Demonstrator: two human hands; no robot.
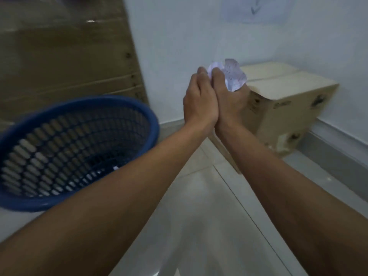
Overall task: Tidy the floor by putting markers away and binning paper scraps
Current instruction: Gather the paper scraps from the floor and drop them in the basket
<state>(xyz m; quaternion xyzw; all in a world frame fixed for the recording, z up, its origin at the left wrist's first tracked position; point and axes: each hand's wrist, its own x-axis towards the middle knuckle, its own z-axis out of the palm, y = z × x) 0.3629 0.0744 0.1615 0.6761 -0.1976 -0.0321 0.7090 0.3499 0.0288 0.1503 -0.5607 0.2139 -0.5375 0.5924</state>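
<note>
Both my hands are raised in front of me, pressed together around a crumpled white paper scrap [234, 74] with faint printing. My left hand [199, 102] wraps one side and my right hand [231, 104] the other; paper sticks out above the fingers. A blue plastic mesh bin [127, 108] stands on the floor to the left of my hands, below my left forearm. A small white scrap [115, 167] lies at its bottom. No markers are in view.
A closed cardboard box [286, 108] sits against the white wall behind my hands, at the right. A large brown cardboard sheet [65, 56] leans on the wall behind the bin. Pale glossy floor tiles [199, 226] stretch beneath my arms.
</note>
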